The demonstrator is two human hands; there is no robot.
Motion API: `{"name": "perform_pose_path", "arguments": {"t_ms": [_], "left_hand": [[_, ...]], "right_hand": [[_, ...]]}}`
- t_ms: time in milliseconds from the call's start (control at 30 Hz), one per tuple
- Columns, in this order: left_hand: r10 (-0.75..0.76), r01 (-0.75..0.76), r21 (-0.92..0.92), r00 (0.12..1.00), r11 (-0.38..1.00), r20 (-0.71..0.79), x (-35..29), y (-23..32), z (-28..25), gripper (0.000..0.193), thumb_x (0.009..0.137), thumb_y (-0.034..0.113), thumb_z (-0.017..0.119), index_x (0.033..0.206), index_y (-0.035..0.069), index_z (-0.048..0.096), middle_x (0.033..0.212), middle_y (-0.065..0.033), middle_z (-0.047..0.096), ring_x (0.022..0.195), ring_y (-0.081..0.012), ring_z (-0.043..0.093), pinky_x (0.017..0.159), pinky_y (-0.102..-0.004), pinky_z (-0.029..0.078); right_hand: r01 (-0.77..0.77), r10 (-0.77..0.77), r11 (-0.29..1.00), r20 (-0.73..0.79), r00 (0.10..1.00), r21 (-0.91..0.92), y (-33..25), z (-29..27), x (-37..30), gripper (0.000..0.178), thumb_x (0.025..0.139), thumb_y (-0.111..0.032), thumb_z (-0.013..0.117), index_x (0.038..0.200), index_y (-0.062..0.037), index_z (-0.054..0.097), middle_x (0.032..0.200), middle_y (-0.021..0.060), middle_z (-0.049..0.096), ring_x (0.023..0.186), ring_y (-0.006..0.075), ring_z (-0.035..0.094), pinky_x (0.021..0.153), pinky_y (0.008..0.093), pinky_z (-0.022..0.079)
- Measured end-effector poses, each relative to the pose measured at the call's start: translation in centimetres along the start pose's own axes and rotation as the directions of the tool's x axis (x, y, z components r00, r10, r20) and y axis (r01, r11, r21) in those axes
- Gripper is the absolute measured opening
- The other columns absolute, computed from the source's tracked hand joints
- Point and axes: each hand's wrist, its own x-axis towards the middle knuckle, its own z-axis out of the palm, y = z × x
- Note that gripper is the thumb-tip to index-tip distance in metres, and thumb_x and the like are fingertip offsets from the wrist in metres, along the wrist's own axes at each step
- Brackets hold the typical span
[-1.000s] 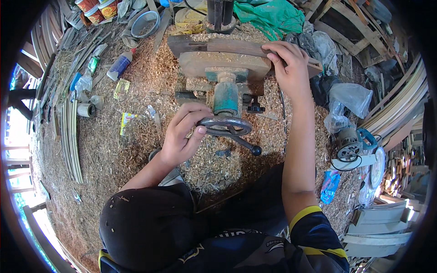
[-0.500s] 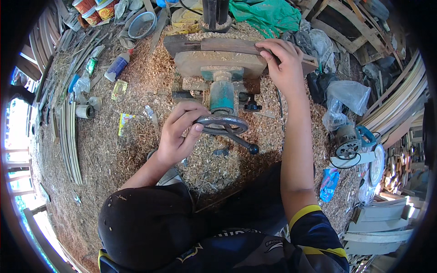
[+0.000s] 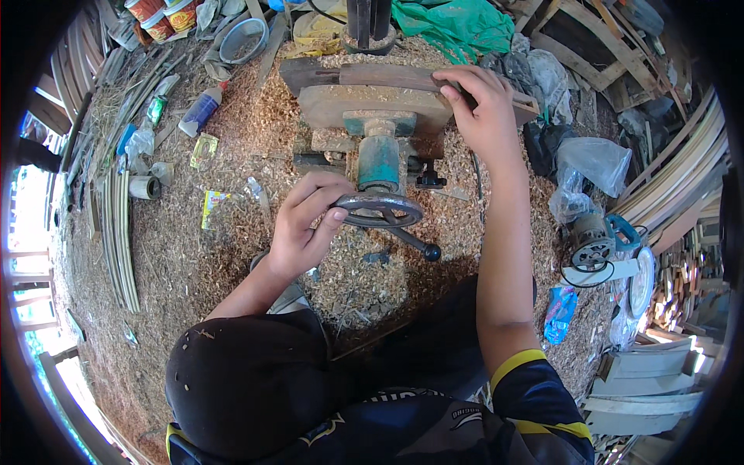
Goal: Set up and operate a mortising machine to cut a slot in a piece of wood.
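Observation:
My left hand (image 3: 308,225) is closed round the left side of a dark metal handwheel (image 3: 385,201), its thumb on the near side of the rim. A short lever with a black ball knob (image 3: 432,253) sticks out below the wheel. The wheel sits at the near end of a green machine column (image 3: 378,161). Above that, a thick wooden block (image 3: 376,103) is fixed across the machine. Along its far side lies a dark wooden strip (image 3: 391,75). My right hand (image 3: 484,101) grips the strip toward its right end, thumb near, fingers curled over; the fingertips are partly hidden.
Wood shavings cover the ground. At left are a bottle (image 3: 201,111), a blue basin (image 3: 243,41) and thin wood strips (image 3: 120,244). A green plastic sheet (image 3: 457,27) lies beyond the machine. To the right are plastic bags (image 3: 593,164), a power tool (image 3: 595,240) and stacked wood strips (image 3: 674,170).
My right hand and the wooden strip have shifted very slightly to the left along the block. My left hand keeps its hold on the handwheel.

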Motion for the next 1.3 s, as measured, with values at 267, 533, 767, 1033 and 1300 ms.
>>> {"name": "perform_pose_path", "arguments": {"t_ms": [267,533,767,1033,1300], "left_hand": [[-0.072,0.071,0.085,0.997,0.994,0.007,-5.5,-3.2,3.9,0.025,0.106,0.014,0.070,0.124,-0.003,0.071,0.132,-0.0215,0.068,0.118,-0.0390,0.069,0.103,-0.0478,0.054],[0.053,-0.051,0.021,0.996,0.998,-0.074,-1.2,-1.3,1.2,0.024,0.107,0.017,0.069,0.121,-0.002,0.065,0.121,-0.0198,0.066,0.106,-0.0372,0.066,0.094,-0.0452,0.054],[-0.074,0.073,-0.018,0.997,0.997,-0.039,-4.2,-3.3,3.1,0.027,0.110,0.020,0.065,0.125,-0.002,0.065,0.125,-0.0205,0.064,0.110,-0.0377,0.065,0.097,-0.0462,0.054],[-0.048,0.049,0.013,0.996,0.999,-0.076,-2.2,-1.3,2.0,0.022,0.112,0.013,0.060,0.125,-0.003,0.067,0.124,-0.0182,0.067,0.111,-0.0361,0.068,0.100,-0.0429,0.054],[-0.115,0.116,0.001,0.991,0.993,-0.068,-3.6,-0.8,2.7,0.025,0.108,0.011,0.065,0.127,-0.005,0.066,0.127,-0.0200,0.065,0.114,-0.0363,0.066,0.102,-0.0441,0.053]], "right_hand": [[0.029,-0.028,0.998,-0.020,0.999,0.050,-0.6,0.3,-0.1,0.018,0.100,-0.020,0.077,0.118,-0.0158,0.081,0.131,0.0035,0.076,0.125,0.0300,0.067,0.116,0.0504,0.041],[0.196,-0.193,0.979,-0.069,0.979,0.047,-5.3,0.7,-0.7,0.017,0.094,-0.014,0.082,0.111,-0.0146,0.081,0.129,0.0045,0.074,0.129,0.0307,0.065,0.118,0.0513,0.041],[0.187,-0.218,0.965,0.165,0.962,0.186,-8.6,-1.4,-2.7,0.012,0.094,-0.016,0.081,0.105,-0.0111,0.080,0.116,0.0048,0.075,0.117,0.0309,0.068,0.111,0.0492,0.047],[0.054,-0.127,0.975,0.341,0.932,0.217,-8.6,-2.4,-2.7,0.027,0.099,-0.017,0.078,0.124,-0.0059,0.076,0.121,0.0112,0.076,0.110,0.0374,0.073,0.094,0.0451,0.059],[-0.019,-0.013,0.990,0.225,0.974,0.140,-8.3,-1.2,-3.3,0.040,0.102,-0.023,0.073,0.138,-0.0061,0.069,0.140,0.0131,0.071,0.119,0.0398,0.072,0.100,0.0502,0.060]]}}
